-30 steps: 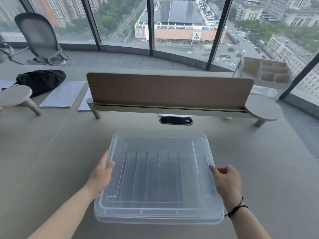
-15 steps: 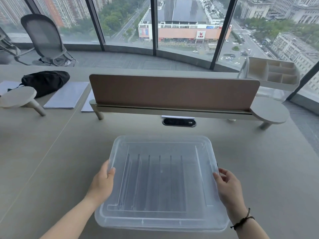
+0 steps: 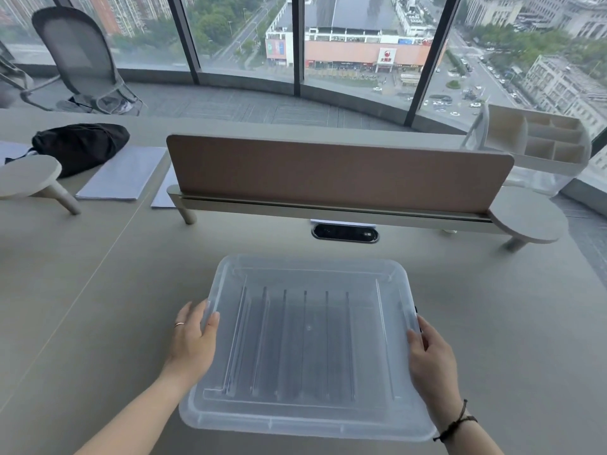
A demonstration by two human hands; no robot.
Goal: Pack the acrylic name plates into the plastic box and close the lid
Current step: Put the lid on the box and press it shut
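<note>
A clear plastic box sits on the desk in front of me with its see-through lid lying on top. Through the lid I see several acrylic name plates standing on edge in a row inside. My left hand grips the lid's left edge, thumb on top. On the opposite side, my right hand grips the right edge the same way. A small dark latch part shows at the right rim; whether the lid is clicked down I cannot tell.
A brown divider panel with round side shelves crosses the desk beyond the box, above a black cable port. Far left lie a black bag and papers. A white organiser stands at the far right.
Both hands have gone from resting beside the box to curling over the lid's side edges. The box stays in place.
</note>
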